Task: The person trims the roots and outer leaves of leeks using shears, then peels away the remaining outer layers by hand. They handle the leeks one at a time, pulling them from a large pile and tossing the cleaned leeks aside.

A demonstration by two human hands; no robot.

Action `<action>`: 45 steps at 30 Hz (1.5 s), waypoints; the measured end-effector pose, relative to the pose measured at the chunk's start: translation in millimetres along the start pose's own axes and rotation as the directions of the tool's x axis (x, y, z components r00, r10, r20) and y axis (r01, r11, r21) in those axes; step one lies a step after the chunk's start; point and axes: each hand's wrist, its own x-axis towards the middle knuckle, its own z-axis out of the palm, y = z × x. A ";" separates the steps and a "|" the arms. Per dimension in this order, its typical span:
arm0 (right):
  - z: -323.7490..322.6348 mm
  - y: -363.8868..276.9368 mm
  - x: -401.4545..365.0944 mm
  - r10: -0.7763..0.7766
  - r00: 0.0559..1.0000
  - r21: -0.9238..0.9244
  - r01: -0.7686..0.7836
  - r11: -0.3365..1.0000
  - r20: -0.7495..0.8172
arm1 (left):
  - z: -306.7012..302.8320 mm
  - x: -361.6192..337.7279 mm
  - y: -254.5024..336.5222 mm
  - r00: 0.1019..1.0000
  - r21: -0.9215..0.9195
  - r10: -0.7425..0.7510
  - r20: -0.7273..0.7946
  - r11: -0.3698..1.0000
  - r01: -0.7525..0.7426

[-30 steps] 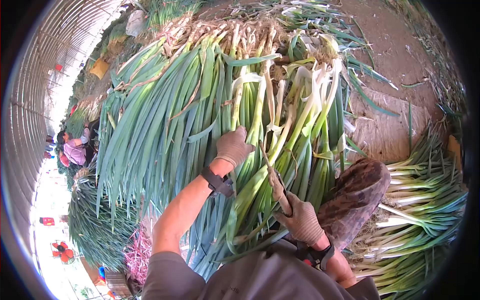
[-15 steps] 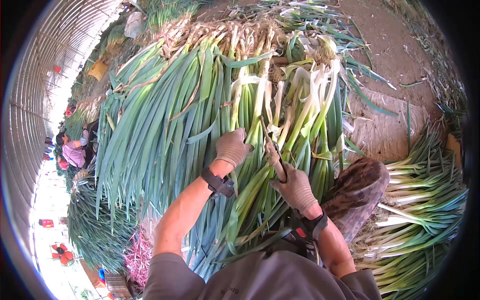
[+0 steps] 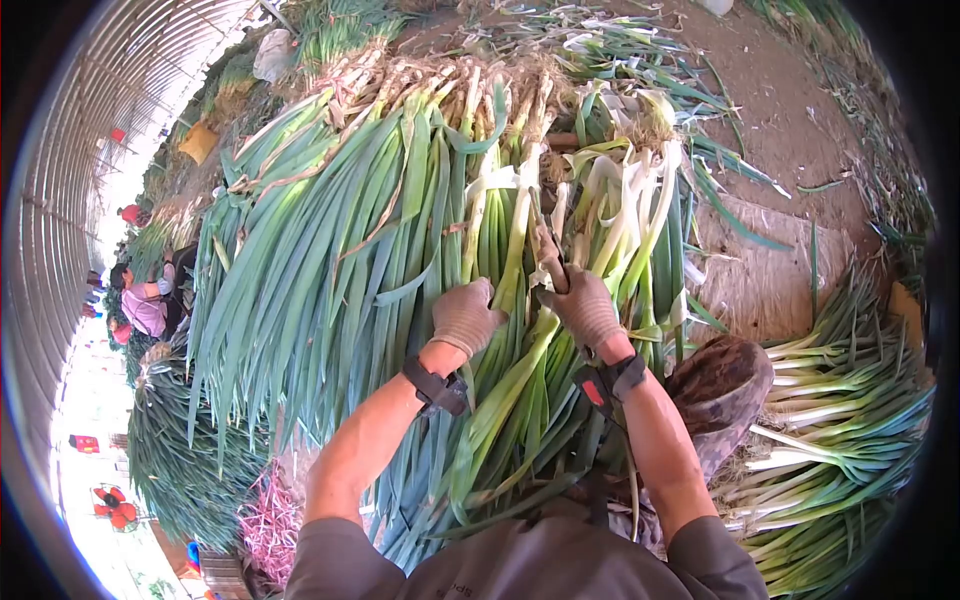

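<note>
Large green onions (image 3: 340, 230) lie in a thick layer before me, roots away from me and leaves toward me. My left hand (image 3: 466, 320), in a knit glove, is closed over green stalks in the middle of the layer, its thumb beside a thick pale green onion stalk (image 3: 515, 235). My right hand (image 3: 585, 312), also gloved, is closed on the handle of a narrow, dirty knife (image 3: 551, 262) that points away from me. Its tip lies among the stalks and is hard to make out. White-stemmed onions (image 3: 650, 200) with peeling skins lie right of the knife.
More green onions (image 3: 840, 440) are piled at the right beside my bent knee (image 3: 715, 390). A flat board (image 3: 765, 270) lies on the soil. At left are a large onion bundle (image 3: 185, 460), pink ties (image 3: 268, 530) and another person (image 3: 145, 305).
My right hand has moved forward and slightly up with the knife, its forearm swinging further out. My left hand stays almost in place on the stalks, slightly lower in view.
</note>
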 end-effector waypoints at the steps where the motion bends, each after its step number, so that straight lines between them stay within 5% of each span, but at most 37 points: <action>1: -0.3 0.1 10.7 0.000 1.000 -0.011 0.000 1.000 -0.003 | 1.7 0.9 -1.3 1.000 -0.006 0.005 -0.006 1.000 -0.005; 11: -18.7 -5.0 77.0 0.021 1.000 -0.083 -0.022 0.996 -0.007 | 0.4 1.6 2.3 1.000 -0.030 -0.009 -0.015 1.000 0.008; 19: -15.5 -5.5 -77.2 -0.084 0.992 0.051 0.079 0.996 0.099 | -6.0 27.4 1.9 0.998 -0.077 -0.036 -0.042 0.996 0.033; 20: -14.3 -6.0 -100.8 -0.066 0.993 0.180 0.048 0.983 0.098 | -5.4 28.7 2.7 0.999 -0.068 -0.034 -0.042 0.997 0.031; 24: -18.7 -14.3 -156.1 -0.020 0.982 0.126 -0.004 0.992 0.190 | -3.2 31.9 4.8 0.999 -0.039 -0.018 -0.045 0.999 0.017; 35: -17.0 -14.1 -113.9 0.018 0.982 0.042 -0.027 0.999 0.189 | -6.1 25.1 12.2 0.998 0.037 -0.027 -0.058 0.999 0.029; 39: -6.5 -5.8 -103.8 -0.077 0.996 0.108 0.071 0.992 0.053 | -6.3 23.8 13.1 0.999 0.024 -0.025 -0.047 0.999 0.026; 45: -11.3 -7.8 -16.1 0.030 1.000 0.028 -0.030 0.999 -0.001 | -7.2 19.6 13.7 0.999 -0.005 -0.012 -0.042 1.000 0.012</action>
